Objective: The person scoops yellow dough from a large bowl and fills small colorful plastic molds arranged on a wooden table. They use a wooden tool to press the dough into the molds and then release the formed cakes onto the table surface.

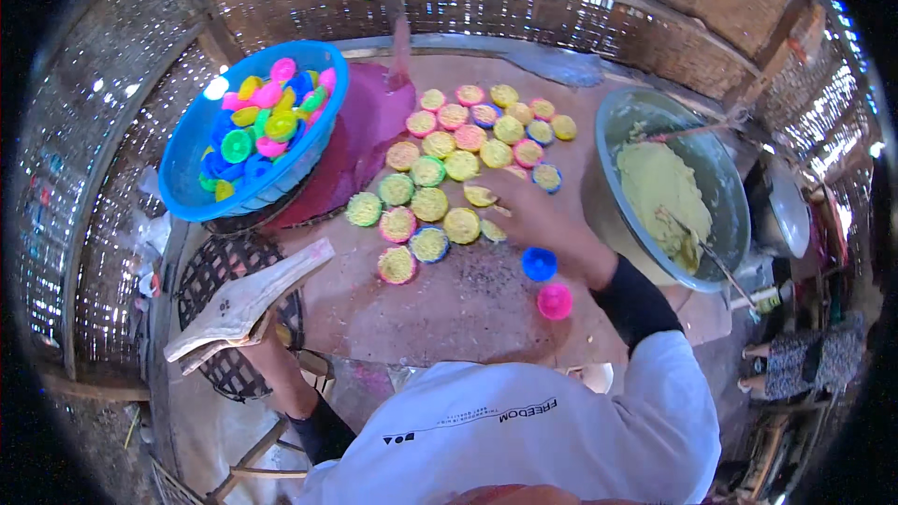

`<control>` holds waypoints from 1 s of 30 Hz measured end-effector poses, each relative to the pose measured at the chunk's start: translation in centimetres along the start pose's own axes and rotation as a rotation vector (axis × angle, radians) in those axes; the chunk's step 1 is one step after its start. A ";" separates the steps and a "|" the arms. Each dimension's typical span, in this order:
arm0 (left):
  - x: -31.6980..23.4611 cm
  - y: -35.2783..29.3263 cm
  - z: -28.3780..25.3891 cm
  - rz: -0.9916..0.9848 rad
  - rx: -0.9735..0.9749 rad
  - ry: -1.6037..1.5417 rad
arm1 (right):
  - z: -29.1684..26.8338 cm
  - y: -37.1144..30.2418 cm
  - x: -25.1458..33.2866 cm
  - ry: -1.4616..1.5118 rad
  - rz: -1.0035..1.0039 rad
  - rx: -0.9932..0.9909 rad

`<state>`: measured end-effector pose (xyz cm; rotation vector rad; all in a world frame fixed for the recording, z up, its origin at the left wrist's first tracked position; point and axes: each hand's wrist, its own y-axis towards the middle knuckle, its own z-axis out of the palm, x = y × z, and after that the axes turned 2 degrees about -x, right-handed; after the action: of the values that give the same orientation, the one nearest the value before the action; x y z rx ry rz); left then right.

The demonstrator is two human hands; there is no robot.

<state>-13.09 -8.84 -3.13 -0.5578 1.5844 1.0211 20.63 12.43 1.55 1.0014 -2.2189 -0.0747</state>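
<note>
My right hand [552, 220] reaches over the table, its fingers on a small yellow cup [480, 195] of pale yellow crumbly mixture, which looks slightly tilted. Several more filled cups [429, 202] in pink, blue, green and yellow stand close together around and beyond it. Part of the cup at the row's right end is hidden by my fingers. Nearer me, below my right wrist, are a blue cup [539, 264] and a pink cup [555, 300], both without mixture on top. At the left, my left hand [268, 346] is closed on a folded off-white piece of cardboard [248, 304].
A blue basin [323, 126] heaped with loose coloured cups stands at the far left. On the right, a large green tub [608, 145] holds pale yellow mixture [659, 187] and a spoon [702, 248]. A dark woven basket [220, 271] lies under the cardboard. Woven walls surround the table.
</note>
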 end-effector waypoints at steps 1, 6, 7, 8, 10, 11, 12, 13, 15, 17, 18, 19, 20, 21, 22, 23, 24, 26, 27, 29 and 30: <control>0.0 0.1 0.7 -0.008 -0.005 0.096 | -1.8 -2.8 -0.1 0.046 0.134 -0.012; -0.4 -0.6 5.7 -0.089 0.110 -0.061 | -0.7 -16.0 -3.9 -0.208 0.379 -0.067; -0.3 -0.8 6.5 -0.048 0.158 -0.041 | 0.7 -18.2 -4.2 -0.209 0.417 -0.136; -0.7 -1.1 6.9 -0.017 0.195 -0.015 | 1.2 -19.1 -3.5 -0.209 0.451 -0.190; -2.0 -2.2 8.0 -0.048 0.238 0.071 | 1.1 -19.4 -1.2 -0.191 0.673 -0.084; -2.7 -2.5 9.4 -0.046 0.289 0.003 | 1.4 -19.3 0.0 -0.181 0.796 -0.051; -3.2 -2.9 10.4 -0.045 0.338 -0.064 | 2.3 -19.4 0.4 -0.133 0.767 -0.112; -3.6 -3.6 10.3 -0.030 0.386 -0.026 | 3.2 -19.2 0.3 -0.089 0.712 -0.147; -1.8 -3.6 11.7 0.098 0.497 0.014 | 4.9 -19.5 0.1 0.031 0.640 -0.215; -0.4 -4.2 12.4 0.440 0.599 0.260 | 3.4 -18.7 1.4 -0.046 0.549 -0.426; -0.3 -4.9 13.5 0.515 0.593 0.239 | 2.0 -18.2 2.5 -0.085 0.504 -0.536; -0.6 -6.2 14.9 0.583 0.583 0.218 | -0.7 -17.2 4.0 -0.198 0.334 -0.635; -0.9 -7.4 16.4 0.655 0.574 0.196 | -3.7 -16.2 5.6 -0.311 0.164 -0.731; -1.7 -8.7 17.9 0.710 0.583 0.145 | -5.9 -15.0 7.2 -0.364 0.044 -0.742; -3.2 -9.8 18.8 0.748 0.608 0.120 | -7.8 -13.4 8.7 -0.407 -0.090 -0.742; -4.7 -10.8 20.1 0.799 0.659 0.079 | -8.9 -13.4 8.8 -0.406 -0.114 -0.711; -6.4 -11.8 21.3 0.848 0.719 0.044 | -10.2 -13.4 9.0 -0.403 -0.141 -0.676; -10.7 -12.7 22.7 0.952 0.881 0.018 | -12.3 -14.8 8.2 -0.251 -0.020 -0.511; -13.0 -12.8 22.8 1.007 0.967 0.023 | -13.8 -14.6 8.0 -0.188 0.072 -0.464; -17.8 -13.0 23.9 1.148 1.134 0.079 | -16.1 -13.3 5.7 0.109 -0.110 -0.675; -19.4 -13.4 24.4 1.211 1.207 0.131 | -17.1 -11.8 4.9 0.306 -0.123 -0.851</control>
<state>16.12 1.65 10.75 1.3115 2.2884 0.5770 36.40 4.54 13.54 0.6025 -1.5846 -0.7911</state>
